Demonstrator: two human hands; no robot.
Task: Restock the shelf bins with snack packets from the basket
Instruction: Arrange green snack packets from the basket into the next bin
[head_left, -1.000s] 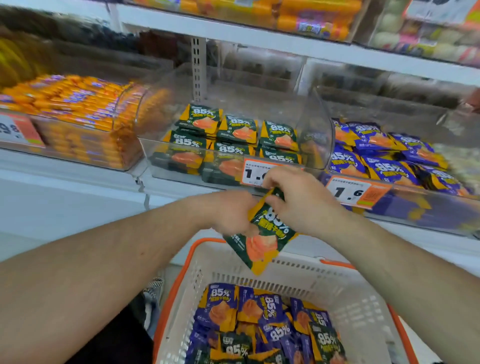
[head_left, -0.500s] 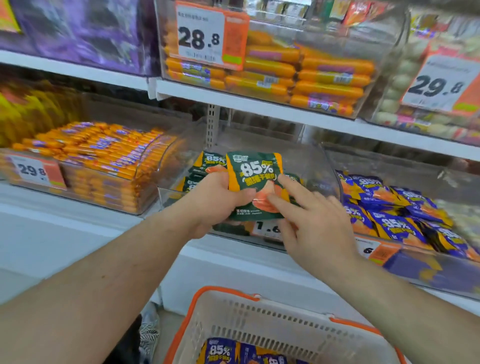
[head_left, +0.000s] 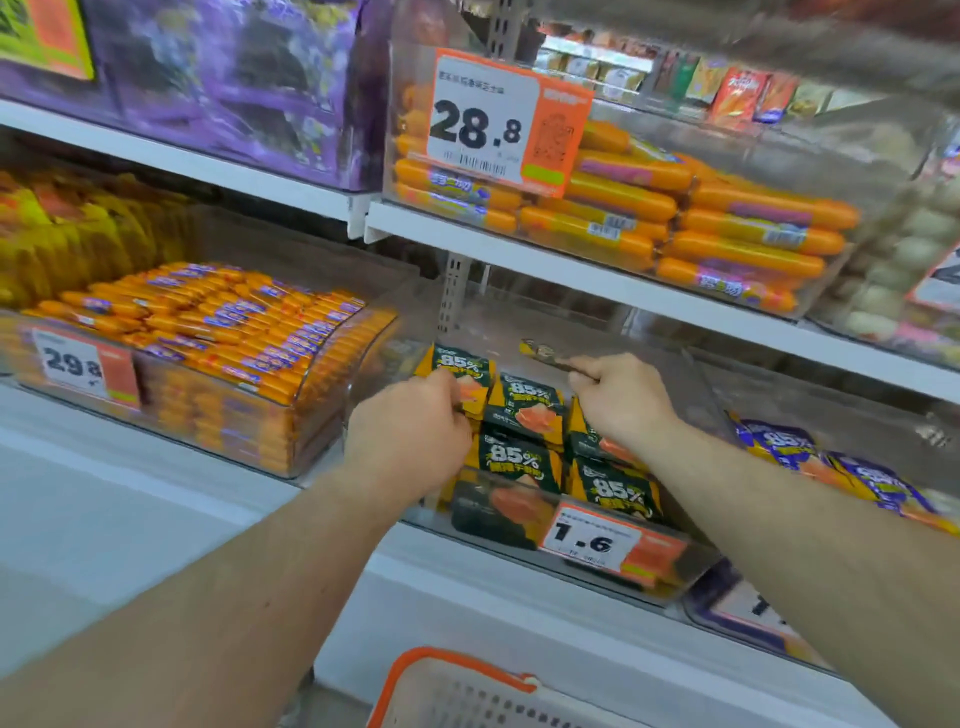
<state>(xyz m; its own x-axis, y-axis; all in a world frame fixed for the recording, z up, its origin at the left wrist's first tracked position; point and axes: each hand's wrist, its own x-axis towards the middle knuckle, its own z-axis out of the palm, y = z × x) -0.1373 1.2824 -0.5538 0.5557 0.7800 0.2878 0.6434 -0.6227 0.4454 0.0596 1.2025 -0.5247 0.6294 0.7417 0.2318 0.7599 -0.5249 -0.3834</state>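
A clear shelf bin (head_left: 691, 561) with a 1.6 price tag holds rows of green 85% snack packets (head_left: 524, 457). Both my hands are inside it. My left hand (head_left: 410, 431) has its fingers curled on the lower edge of a green packet (head_left: 460, 366) lying on the back-left stack. My right hand (head_left: 621, 397) pinches another packet (head_left: 543, 352), seen edge-on, above the bin's back right. The white basket with an orange rim (head_left: 415, 667) shows only its top edge at the bottom of the view; its contents are out of sight.
A bin of orange sausages (head_left: 223, 332) sits to the left, tagged 29.8. A bin of purple 85% packets (head_left: 872, 483) is to the right. The shelf above (head_left: 597, 280) carries large orange sausages behind a 28.8 tag and overhangs the bins.
Both hands rose from the basket with a green packet and have reached into the green bin. The view tilted up, so the basket has dropped almost out of sight.
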